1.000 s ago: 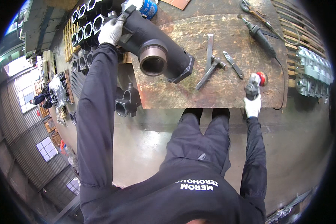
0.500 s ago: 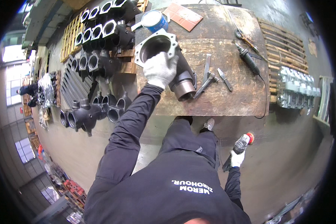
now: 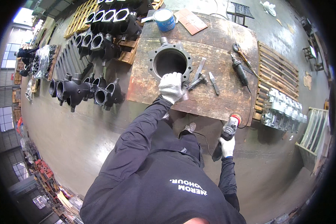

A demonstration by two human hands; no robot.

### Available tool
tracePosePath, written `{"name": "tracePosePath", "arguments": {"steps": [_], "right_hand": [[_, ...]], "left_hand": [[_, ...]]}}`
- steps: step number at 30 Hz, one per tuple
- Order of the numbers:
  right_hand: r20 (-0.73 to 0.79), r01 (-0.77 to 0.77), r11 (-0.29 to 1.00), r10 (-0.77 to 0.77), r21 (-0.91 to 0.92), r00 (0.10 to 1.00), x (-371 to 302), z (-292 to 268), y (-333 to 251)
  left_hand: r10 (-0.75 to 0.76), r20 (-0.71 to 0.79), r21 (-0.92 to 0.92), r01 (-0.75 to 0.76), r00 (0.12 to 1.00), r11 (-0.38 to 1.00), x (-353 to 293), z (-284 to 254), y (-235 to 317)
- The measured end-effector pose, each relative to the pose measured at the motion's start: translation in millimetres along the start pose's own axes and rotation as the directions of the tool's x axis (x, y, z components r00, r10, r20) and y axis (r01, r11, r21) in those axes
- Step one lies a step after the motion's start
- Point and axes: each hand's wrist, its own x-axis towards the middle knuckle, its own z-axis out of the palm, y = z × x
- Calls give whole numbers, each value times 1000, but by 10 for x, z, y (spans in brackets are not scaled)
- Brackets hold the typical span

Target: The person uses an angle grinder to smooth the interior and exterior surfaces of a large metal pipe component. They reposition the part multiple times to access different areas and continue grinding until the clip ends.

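A dark metal pipe casting (image 3: 155,66) stands on the worn wooden table (image 3: 216,108), its round flanged mouth facing up. My left hand (image 3: 171,87), in a white knit glove, is closed on the casting's near rim; the fingertips reach the edge of the opening. Beyond the table's front edge, on the right, my gloved right hand (image 3: 227,146) grips an angle grinder (image 3: 229,128). A red round attachment (image 3: 235,118) sits on the grinder's head, close to the table's front right corner. Beside the casting lie a hammer (image 3: 198,81), a flat metal bar (image 3: 199,68) and a scraper-like hand tool (image 3: 214,83).
At the table's back stand a blue can (image 3: 164,21) and a reddish tile-like board (image 3: 190,21). A corded black power tool (image 3: 239,71) lies on the right. Black castings (image 3: 72,89) fill the left side. Silvery metal parts (image 3: 282,112) sit beside a wooden pallet (image 3: 276,67).
The casting has turned from lying tilted to mouth up, with my left hand now on its near rim. My right hand has brought the grinder up and left, to the table edge.
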Motion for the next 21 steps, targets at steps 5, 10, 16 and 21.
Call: {"name": "tracePosePath", "arguments": {"steps": [5,10,16,21], "right_hand": [[26,90,994,-92,66,995,19,-32,-681],[76,145,875,-202,462,976,-276,208,-1631],[221,89,797,-270,597,937,-888,767,-2401],[-124,552,820,-538,151,834,-1128,1416,-2626]], "left_hand": [[-101,121,13,101,987,995,83,-53,2],[-48,173,-50,58,984,997,-391,-576,482],[365,729,-660,736,579,152,-992,-1165,957],[152,845,-508,858,513,-73,-1150,-1423,710]]}}
